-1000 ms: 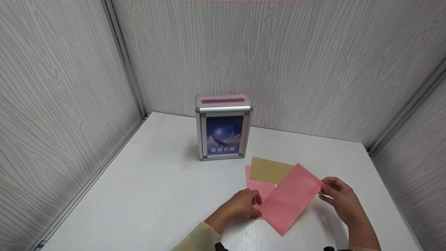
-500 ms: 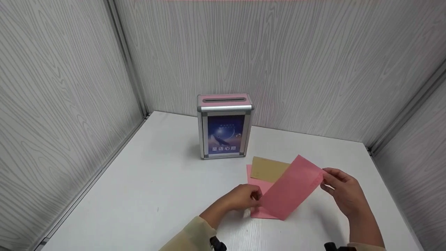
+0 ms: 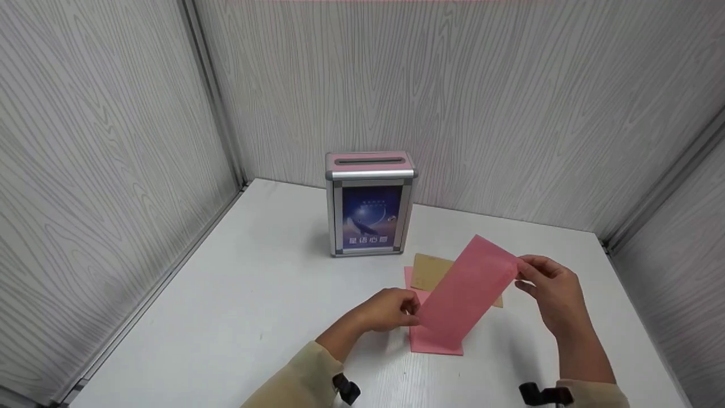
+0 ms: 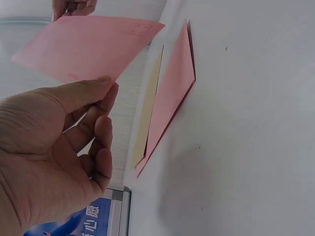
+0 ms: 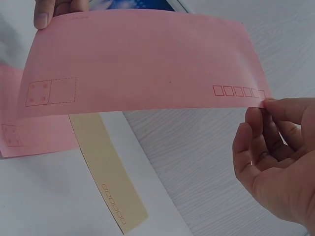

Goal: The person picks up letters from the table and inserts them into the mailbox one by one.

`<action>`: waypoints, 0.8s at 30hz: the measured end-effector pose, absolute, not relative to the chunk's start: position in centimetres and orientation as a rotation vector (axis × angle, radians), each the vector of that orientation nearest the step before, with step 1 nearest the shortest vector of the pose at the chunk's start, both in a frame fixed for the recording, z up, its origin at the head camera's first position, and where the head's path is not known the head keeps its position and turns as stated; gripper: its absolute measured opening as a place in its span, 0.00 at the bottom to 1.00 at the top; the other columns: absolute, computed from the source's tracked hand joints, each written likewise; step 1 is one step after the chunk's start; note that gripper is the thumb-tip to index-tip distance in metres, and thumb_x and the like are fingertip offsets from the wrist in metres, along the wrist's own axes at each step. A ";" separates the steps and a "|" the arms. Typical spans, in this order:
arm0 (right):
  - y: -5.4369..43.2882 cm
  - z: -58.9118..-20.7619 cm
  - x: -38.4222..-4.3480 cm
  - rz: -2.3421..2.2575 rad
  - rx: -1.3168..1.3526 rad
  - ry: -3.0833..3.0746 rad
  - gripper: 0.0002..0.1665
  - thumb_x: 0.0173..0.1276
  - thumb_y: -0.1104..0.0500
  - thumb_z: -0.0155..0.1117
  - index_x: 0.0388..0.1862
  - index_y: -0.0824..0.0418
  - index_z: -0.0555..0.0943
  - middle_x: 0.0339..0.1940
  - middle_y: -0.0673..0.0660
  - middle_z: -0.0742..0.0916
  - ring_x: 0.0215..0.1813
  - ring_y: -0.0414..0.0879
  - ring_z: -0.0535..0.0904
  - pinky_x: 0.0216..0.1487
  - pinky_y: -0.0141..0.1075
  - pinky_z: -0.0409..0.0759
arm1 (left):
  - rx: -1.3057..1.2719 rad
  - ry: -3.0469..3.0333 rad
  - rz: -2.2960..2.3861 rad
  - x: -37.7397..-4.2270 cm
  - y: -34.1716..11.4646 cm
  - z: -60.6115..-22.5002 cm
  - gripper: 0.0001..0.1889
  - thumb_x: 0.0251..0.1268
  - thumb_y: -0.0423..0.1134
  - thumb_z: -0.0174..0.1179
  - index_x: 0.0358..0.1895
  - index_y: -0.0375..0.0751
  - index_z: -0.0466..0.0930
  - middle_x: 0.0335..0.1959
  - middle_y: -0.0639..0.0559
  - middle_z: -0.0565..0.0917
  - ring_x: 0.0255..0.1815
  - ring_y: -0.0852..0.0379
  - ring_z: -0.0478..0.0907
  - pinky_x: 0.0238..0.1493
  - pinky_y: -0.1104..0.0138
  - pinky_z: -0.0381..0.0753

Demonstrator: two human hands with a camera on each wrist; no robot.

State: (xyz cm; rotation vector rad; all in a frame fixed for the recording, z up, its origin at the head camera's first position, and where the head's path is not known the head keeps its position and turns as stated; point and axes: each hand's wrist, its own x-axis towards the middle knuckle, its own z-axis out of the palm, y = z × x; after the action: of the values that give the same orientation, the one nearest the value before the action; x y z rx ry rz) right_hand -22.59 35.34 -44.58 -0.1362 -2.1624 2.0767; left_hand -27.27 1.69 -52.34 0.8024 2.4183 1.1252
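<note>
A pink envelope [image 3: 467, 292] is held up off the table between both hands, tilted with its upper end away from me. My left hand [image 3: 387, 310] pinches its left edge between thumb and fingers. At the opposite side, my right hand [image 3: 552, 289] pinches a corner beside the row of printed postcode boxes [image 5: 238, 92]. Below it on the table lies a second pink envelope [image 4: 172, 88], with a tan envelope [image 5: 110, 177] partly over it. In the head view the raised envelope hides much of both.
Behind the envelopes stands an upright box [image 3: 371, 218] with a silver frame, a blue picture on its front and a slot [image 3: 370, 161] in its pink top. Grey wood-grain panels [image 3: 453, 102] wall the white table [image 3: 238, 294] at the back and sides.
Both hands have raised the pink envelope and moved it slightly away from me, tilting it more upright. The lower end of the pink envelope beneath now shows.
</note>
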 end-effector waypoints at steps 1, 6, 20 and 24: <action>35.2 -44.5 -22.7 2.076 -0.138 -2.154 0.24 0.75 0.53 0.75 0.60 0.68 0.84 0.45 0.46 0.91 0.47 0.40 0.89 0.52 0.30 0.90 | 0.802 2.415 1.126 -27.3 1.7 -52.3 0.07 0.71 0.41 0.74 0.42 0.48 0.83 0.37 0.63 0.82 0.41 0.67 0.76 0.46 0.70 0.78; 34.5 -44.1 -23.3 2.063 -0.155 -2.148 0.25 0.74 0.51 0.76 0.61 0.66 0.84 0.45 0.46 0.91 0.47 0.40 0.89 0.53 0.29 0.89 | 0.801 2.396 1.135 -27.4 1.4 -52.0 0.08 0.70 0.40 0.74 0.43 0.48 0.83 0.37 0.63 0.82 0.41 0.67 0.76 0.47 0.70 0.78; 31.9 -43.2 -24.3 1.986 -0.090 -2.254 0.25 0.76 0.48 0.74 0.60 0.65 0.85 0.46 0.46 0.90 0.48 0.40 0.88 0.53 0.29 0.89 | 0.724 2.230 1.320 -28.2 1.2 -49.1 0.04 0.80 0.39 0.65 0.49 0.46 0.81 0.43 0.55 0.84 0.43 0.60 0.82 0.47 0.55 0.93; 31.1 -43.1 -24.4 1.945 -0.036 -2.318 0.27 0.77 0.47 0.73 0.62 0.66 0.84 0.47 0.47 0.90 0.48 0.42 0.87 0.53 0.29 0.89 | 0.701 2.193 1.386 -28.8 1.0 -47.8 0.05 0.82 0.41 0.63 0.51 0.45 0.81 0.46 0.51 0.84 0.47 0.58 0.83 0.48 0.48 0.94</action>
State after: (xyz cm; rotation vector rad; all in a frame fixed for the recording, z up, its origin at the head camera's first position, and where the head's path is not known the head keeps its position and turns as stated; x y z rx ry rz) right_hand -24.41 31.08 -43.14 -0.0363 -2.3176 1.9453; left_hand -28.78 1.01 -47.77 0.7014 2.1931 1.3857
